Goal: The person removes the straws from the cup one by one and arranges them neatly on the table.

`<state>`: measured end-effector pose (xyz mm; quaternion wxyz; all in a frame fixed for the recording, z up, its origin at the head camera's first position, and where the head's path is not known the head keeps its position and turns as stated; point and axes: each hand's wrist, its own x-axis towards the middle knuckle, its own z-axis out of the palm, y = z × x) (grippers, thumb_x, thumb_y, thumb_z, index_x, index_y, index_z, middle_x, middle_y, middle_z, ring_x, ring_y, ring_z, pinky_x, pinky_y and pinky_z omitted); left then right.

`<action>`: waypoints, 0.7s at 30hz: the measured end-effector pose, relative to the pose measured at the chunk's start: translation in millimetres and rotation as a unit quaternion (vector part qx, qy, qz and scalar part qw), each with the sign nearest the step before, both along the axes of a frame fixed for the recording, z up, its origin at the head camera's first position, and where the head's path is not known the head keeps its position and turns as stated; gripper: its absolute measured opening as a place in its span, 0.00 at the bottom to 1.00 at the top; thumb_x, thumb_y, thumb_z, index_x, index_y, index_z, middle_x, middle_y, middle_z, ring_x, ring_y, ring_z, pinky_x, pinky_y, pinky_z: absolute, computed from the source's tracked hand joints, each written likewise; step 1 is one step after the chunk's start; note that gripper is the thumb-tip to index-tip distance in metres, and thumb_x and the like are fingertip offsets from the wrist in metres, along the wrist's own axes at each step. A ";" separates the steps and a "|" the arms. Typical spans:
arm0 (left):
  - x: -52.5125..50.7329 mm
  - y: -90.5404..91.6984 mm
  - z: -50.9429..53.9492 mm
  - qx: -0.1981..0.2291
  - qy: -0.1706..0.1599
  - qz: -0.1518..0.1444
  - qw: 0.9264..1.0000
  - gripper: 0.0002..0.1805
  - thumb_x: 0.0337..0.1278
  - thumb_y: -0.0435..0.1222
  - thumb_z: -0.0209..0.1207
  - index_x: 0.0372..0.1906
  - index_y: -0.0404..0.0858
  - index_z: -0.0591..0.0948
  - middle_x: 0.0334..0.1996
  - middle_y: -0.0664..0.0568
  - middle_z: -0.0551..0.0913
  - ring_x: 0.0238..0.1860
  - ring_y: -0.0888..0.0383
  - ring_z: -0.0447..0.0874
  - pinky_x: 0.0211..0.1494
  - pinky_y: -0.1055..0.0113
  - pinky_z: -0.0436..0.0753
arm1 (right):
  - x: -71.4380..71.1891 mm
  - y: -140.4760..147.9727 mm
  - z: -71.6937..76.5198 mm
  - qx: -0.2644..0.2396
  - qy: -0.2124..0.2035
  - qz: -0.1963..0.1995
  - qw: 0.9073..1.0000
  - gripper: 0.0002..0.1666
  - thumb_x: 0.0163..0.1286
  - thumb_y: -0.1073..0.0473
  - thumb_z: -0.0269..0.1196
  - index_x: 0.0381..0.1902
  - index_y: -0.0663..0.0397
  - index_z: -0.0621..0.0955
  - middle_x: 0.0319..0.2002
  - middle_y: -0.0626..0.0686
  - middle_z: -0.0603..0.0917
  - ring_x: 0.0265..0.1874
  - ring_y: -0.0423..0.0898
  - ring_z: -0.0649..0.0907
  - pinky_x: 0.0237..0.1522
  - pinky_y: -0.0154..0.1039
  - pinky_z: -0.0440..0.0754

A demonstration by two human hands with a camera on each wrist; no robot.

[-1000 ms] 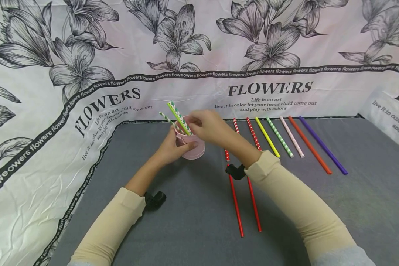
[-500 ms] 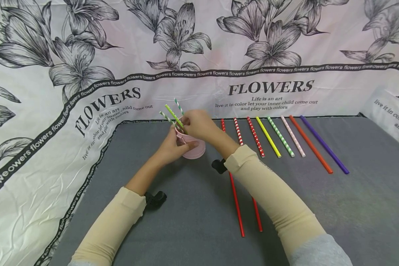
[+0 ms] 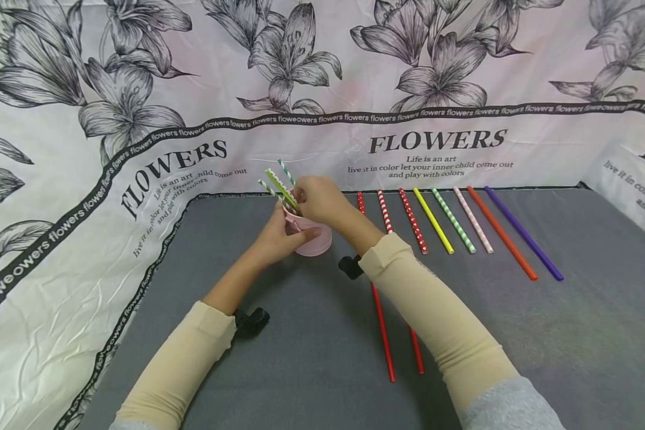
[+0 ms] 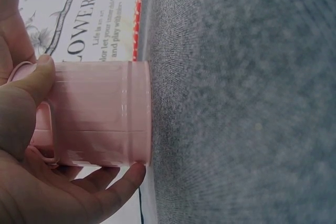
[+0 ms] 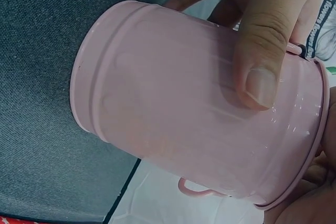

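A small pink bucket (image 3: 313, 243) stands on the grey table, and my left hand (image 3: 279, 240) grips its side, thumb across the front. The left wrist view shows the bucket (image 4: 94, 103) close up, its base against the cloth. Several paper straws lean in its mouth: a green-striped straw (image 3: 269, 189) at left, a lime green straw (image 3: 279, 186) and a green-and-white one (image 3: 286, 171) behind. At the rim, my right hand (image 3: 322, 202) has curled fingers that appear to pinch straws; its fingertips are partly hidden. In the right wrist view, that hand (image 5: 310, 198) shows at the rim.
Right of the bucket lies a row of straws, among them a red-striped straw (image 3: 384, 210), a yellow straw (image 3: 433, 221), an orange straw (image 3: 502, 233) and a purple straw (image 3: 524, 233). Plain red straws (image 3: 383, 333) lie nearer. A flower-printed cloth (image 3: 301, 140) hangs behind.
My right hand has moved left over the bucket's mouth, and the straws there have shifted and spread apart. More of the row on the table now shows. The left hand stays in place.
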<state>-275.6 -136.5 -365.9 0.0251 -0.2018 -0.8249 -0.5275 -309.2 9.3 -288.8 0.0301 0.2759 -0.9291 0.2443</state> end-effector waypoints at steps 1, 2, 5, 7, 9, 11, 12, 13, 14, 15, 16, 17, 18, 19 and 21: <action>-0.4 -0.1 -0.1 0.003 0.002 -0.001 1.000 0.49 0.59 0.39 0.69 0.75 0.38 0.50 0.68 0.45 0.65 0.65 0.52 0.69 0.65 0.52 0.71 | 0.3 0.1 0.2 -0.002 0.001 0.001 1.000 0.08 0.63 0.70 0.65 0.41 0.61 0.85 0.37 0.55 0.86 0.35 0.49 0.81 0.39 0.42 0.80; -0.8 -0.2 -0.1 0.007 0.005 -0.003 1.000 0.49 0.58 0.38 0.69 0.76 0.38 0.50 0.69 0.45 0.64 0.66 0.53 0.67 0.67 0.52 0.69 | 0.4 0.3 0.3 -0.002 0.003 0.003 1.000 0.08 0.63 0.71 0.64 0.40 0.61 0.85 0.37 0.55 0.86 0.35 0.49 0.81 0.38 0.42 0.79; -1.1 -0.4 -0.3 0.007 0.010 -0.005 1.000 0.50 0.58 0.38 0.70 0.76 0.38 0.50 0.70 0.45 0.64 0.67 0.53 0.67 0.68 0.52 0.68 | 0.3 0.8 0.0 -0.010 0.001 0.008 1.000 0.07 0.62 0.71 0.64 0.38 0.61 0.86 0.36 0.54 0.87 0.33 0.49 0.80 0.36 0.40 0.78; -1.4 -0.5 -0.3 0.010 0.014 -0.010 1.000 0.50 0.58 0.38 0.70 0.76 0.37 0.49 0.70 0.44 0.64 0.68 0.53 0.66 0.70 0.52 0.66 | 0.1 0.9 -0.6 -0.015 0.000 0.009 1.000 0.06 0.62 0.72 0.64 0.36 0.61 0.86 0.35 0.54 0.87 0.33 0.49 0.80 0.35 0.39 0.78; -1.2 -0.9 -0.2 0.009 0.015 -0.010 1.000 0.50 0.58 0.38 0.70 0.76 0.37 0.49 0.70 0.44 0.64 0.68 0.53 0.67 0.69 0.53 0.67 | -0.1 0.5 -1.1 -0.019 0.002 0.010 1.000 0.05 0.62 0.72 0.64 0.34 0.61 0.85 0.34 0.54 0.87 0.32 0.48 0.80 0.35 0.39 0.78; -0.6 -0.7 -0.2 0.009 0.012 -0.009 1.000 0.49 0.58 0.38 0.70 0.75 0.37 0.50 0.69 0.44 0.64 0.67 0.53 0.67 0.68 0.53 0.68 | 0.0 0.9 -1.4 -0.021 0.006 0.009 1.000 0.05 0.61 0.72 0.64 0.33 0.61 0.86 0.33 0.54 0.86 0.32 0.49 0.80 0.35 0.40 0.78; -0.4 -0.6 -0.1 0.008 0.011 -0.008 1.000 0.49 0.58 0.38 0.69 0.75 0.36 0.50 0.69 0.44 0.65 0.66 0.53 0.68 0.67 0.53 0.69 | 0.1 1.1 -1.4 -0.023 0.008 0.008 1.000 0.05 0.61 0.72 0.64 0.33 0.61 0.86 0.33 0.54 0.86 0.32 0.49 0.80 0.35 0.40 0.79; 0.0 -0.6 0.0 0.006 0.009 -0.006 1.000 0.48 0.58 0.38 0.69 0.75 0.36 0.51 0.68 0.43 0.65 0.64 0.52 0.69 0.65 0.53 0.70 | 0.2 1.2 -1.6 -0.023 0.009 0.006 1.000 0.05 0.61 0.71 0.64 0.33 0.61 0.86 0.32 0.54 0.86 0.32 0.49 0.81 0.35 0.41 0.79; 0.3 -0.5 0.1 0.004 0.006 -0.005 1.000 0.48 0.58 0.38 0.69 0.75 0.36 0.52 0.67 0.43 0.65 0.63 0.52 0.70 0.63 0.53 0.72 | 0.3 1.3 -1.7 -0.024 0.009 0.004 1.000 0.05 0.62 0.71 0.64 0.33 0.61 0.86 0.32 0.54 0.86 0.32 0.49 0.81 0.36 0.41 0.79; 0.7 -0.3 0.3 0.002 0.004 -0.004 1.000 0.47 0.58 0.38 0.69 0.74 0.36 0.52 0.66 0.43 0.65 0.61 0.52 0.70 0.61 0.53 0.73 | 0.5 1.6 -1.8 -0.024 0.008 0.002 1.000 0.04 0.62 0.71 0.65 0.33 0.61 0.86 0.32 0.54 0.86 0.32 0.49 0.81 0.36 0.41 0.80; 0.9 -0.2 0.4 0.002 0.003 -0.004 1.000 0.48 0.58 0.38 0.69 0.75 0.36 0.52 0.66 0.43 0.66 0.61 0.51 0.71 0.60 0.53 0.74 | 0.7 1.6 -1.9 -0.024 0.006 -0.001 1.000 0.04 0.62 0.71 0.65 0.33 0.61 0.86 0.32 0.53 0.86 0.32 0.49 0.81 0.36 0.41 0.80; 1.1 -0.2 0.5 0.001 0.002 -0.005 1.000 0.48 0.58 0.38 0.69 0.75 0.36 0.52 0.65 0.43 0.66 0.59 0.51 0.71 0.58 0.53 0.75 | 0.7 1.7 -2.2 -0.024 0.005 -0.003 1.000 0.04 0.62 0.70 0.65 0.34 0.60 0.86 0.32 0.53 0.86 0.32 0.48 0.81 0.36 0.41 0.80; 1.3 -0.1 0.6 0.000 0.002 -0.006 1.000 0.47 0.58 0.38 0.69 0.75 0.36 0.52 0.65 0.42 0.66 0.58 0.50 0.72 0.57 0.53 0.75 | 0.7 1.7 -2.5 -0.024 0.004 -0.005 1.000 0.04 0.62 0.70 0.65 0.34 0.60 0.86 0.32 0.53 0.86 0.32 0.48 0.81 0.36 0.41 0.79; 1.5 -0.1 0.6 0.001 0.001 -0.006 1.000 0.48 0.59 0.38 0.69 0.75 0.36 0.51 0.65 0.42 0.67 0.57 0.50 0.72 0.56 0.53 0.76 | 0.7 1.8 -3.1 -0.024 0.003 -0.006 1.000 0.03 0.63 0.69 0.66 0.34 0.60 0.86 0.32 0.53 0.86 0.32 0.48 0.81 0.36 0.41 0.79; 1.5 0.0 0.4 0.002 0.002 -0.007 1.000 0.48 0.59 0.38 0.69 0.75 0.36 0.51 0.65 0.42 0.66 0.58 0.50 0.71 0.56 0.54 0.75 | 0.7 2.0 -4.2 -0.026 0.006 -0.005 1.000 0.04 0.63 0.69 0.65 0.35 0.59 0.86 0.31 0.52 0.85 0.31 0.48 0.80 0.35 0.40 0.79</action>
